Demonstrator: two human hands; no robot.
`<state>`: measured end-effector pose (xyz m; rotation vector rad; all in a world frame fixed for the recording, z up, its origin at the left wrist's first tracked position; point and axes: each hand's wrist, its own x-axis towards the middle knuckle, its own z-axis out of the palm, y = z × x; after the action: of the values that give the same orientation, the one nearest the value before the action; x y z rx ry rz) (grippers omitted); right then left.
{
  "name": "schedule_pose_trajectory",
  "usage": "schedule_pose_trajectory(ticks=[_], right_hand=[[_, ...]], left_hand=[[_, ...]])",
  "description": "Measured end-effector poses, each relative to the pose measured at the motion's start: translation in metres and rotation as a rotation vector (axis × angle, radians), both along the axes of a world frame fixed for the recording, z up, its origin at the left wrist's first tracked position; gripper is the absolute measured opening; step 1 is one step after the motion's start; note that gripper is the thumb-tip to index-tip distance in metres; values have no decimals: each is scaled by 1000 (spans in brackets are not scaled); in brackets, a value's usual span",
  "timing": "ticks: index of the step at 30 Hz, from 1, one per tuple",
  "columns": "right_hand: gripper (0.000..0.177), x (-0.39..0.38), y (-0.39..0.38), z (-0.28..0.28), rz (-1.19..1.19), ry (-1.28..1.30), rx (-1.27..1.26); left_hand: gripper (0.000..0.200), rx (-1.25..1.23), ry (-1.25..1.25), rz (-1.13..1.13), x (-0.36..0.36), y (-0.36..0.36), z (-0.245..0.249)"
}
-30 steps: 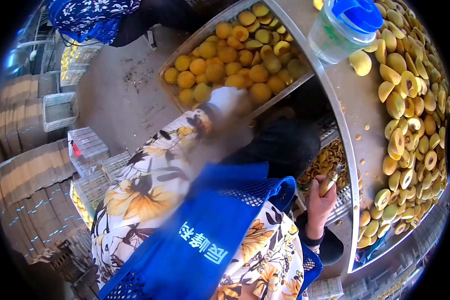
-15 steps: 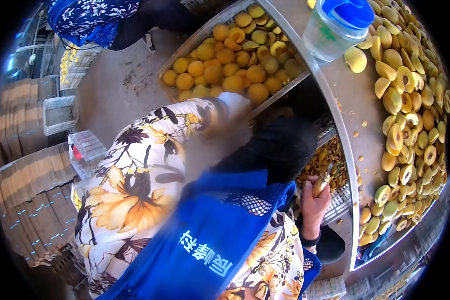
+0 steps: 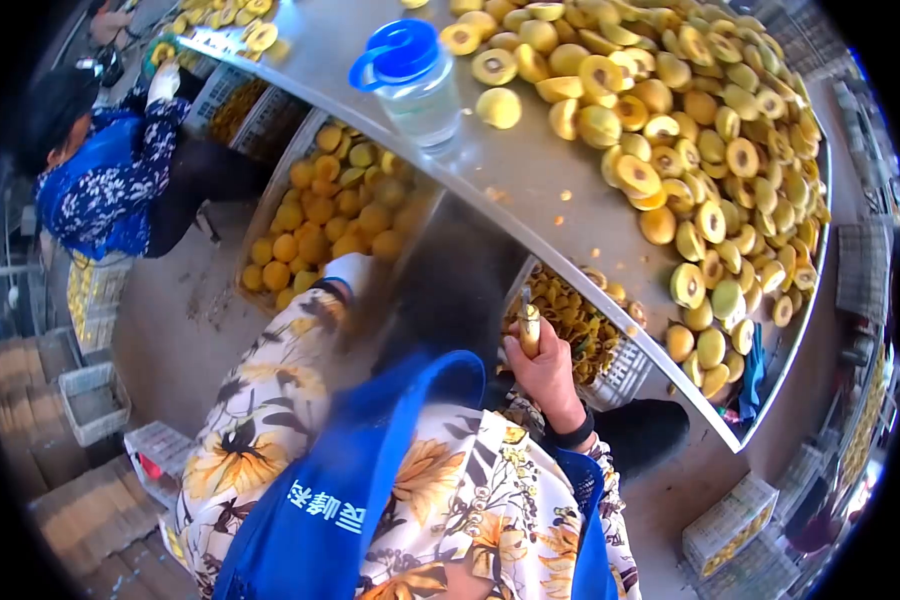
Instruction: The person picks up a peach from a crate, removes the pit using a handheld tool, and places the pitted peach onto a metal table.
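My left hand (image 3: 348, 272), in a white glove, is at the near edge of a crate (image 3: 262, 222) of whole and cut yellow peaches (image 3: 320, 208). Its fingers are blurred and partly hidden, so whether they hold a peach does not show. Bare and closed, my right hand (image 3: 545, 372) grips a small hand tool (image 3: 529, 330) with a yellowish handle and a thin metal end. That hand is above a white crate (image 3: 620, 375) of curled brownish fruit scraps (image 3: 575, 318), beside the metal table's edge.
Many halved peaches (image 3: 710, 215) are heaped on the metal table (image 3: 530, 195). A blue-lidded water jug (image 3: 415, 105) stands near its edge. At upper left sits a co-worker (image 3: 110, 190) in blue patterned sleeves. Flattened cardboard (image 3: 100, 510) and crates (image 3: 95, 400) stand on the left floor.
The view has swung, bringing more of the table and the co-worker into sight. My left hand stays by the peach crate; my right hand still grips the tool, now held more upright.
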<state>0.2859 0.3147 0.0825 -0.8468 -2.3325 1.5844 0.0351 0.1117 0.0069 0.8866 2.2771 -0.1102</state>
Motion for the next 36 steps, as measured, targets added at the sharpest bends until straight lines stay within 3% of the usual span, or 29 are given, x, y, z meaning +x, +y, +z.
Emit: schedule_pose_trajectory(ticks=[2, 3, 4, 6, 7, 9, 11, 14, 16, 19, 20, 25, 26, 27, 30, 31, 33, 36], right_hand=[[15, 17, 11, 17, -137, -147, -249], [15, 25, 16, 18, -160, -120, -237], [16, 34, 20, 14, -206, -140, -242], [16, 74, 48, -5, -216, -80, -131], [16, 79, 51, -9, -214, -42, -90], [17, 84, 53, -13, -211, 28, -6], [16, 90, 51, -10, -242, 22, -24], [17, 101, 50, -5, -305, 11, -13], [18, 111, 50, 0, -344, 9, -2], [21, 123, 52, 26, -373, 19, 17], [21, 124, 57, 30, -401, 38, 33], [34, 113, 98, 23, -499, 245, -34], [37, 108, 103, 29, -504, 316, -125], [39, 104, 104, 32, -466, 362, -221], [42, 101, 97, 38, -376, 430, -386], [41, 101, 93, 41, -369, 414, -360], [45, 105, 89, 29, -313, 356, -237], [52, 106, 82, 11, -238, 235, 129]], left_hand=[[32, 25, 113, 83, -9, 1, -6], [38, 216, 230, -18, -1, 22, 31], [41, 353, 268, 61, 8, 50, 69], [29, 907, 383, -123, 51, 123, 128], [30, 1069, 409, -45, 55, 152, 131], [41, 1080, 360, -59, 69, 216, 151], [50, 727, 113, -75, 78, 280, 158], [56, 641, 82, -108, 94, 351, 116], [43, 536, 99, 35, 104, 379, 89], [35, 759, 235, -38, 114, 368, 91], [32, 669, 216, -15, 112, 373, 85], [36, 1284, 77, -276, 158, 296, 118], [36, 1255, 56, -194, 180, 278, 134], [40, 1321, 111, -271, 192, 259, 136], [51, 1212, -19, -284, 219, 214, 145], [52, 1248, -179, -305, 216, 204, 140], [46, 1354, -658, 146, 218, 196, 105], [42, 1377, -886, 477, 228, 193, 80]])
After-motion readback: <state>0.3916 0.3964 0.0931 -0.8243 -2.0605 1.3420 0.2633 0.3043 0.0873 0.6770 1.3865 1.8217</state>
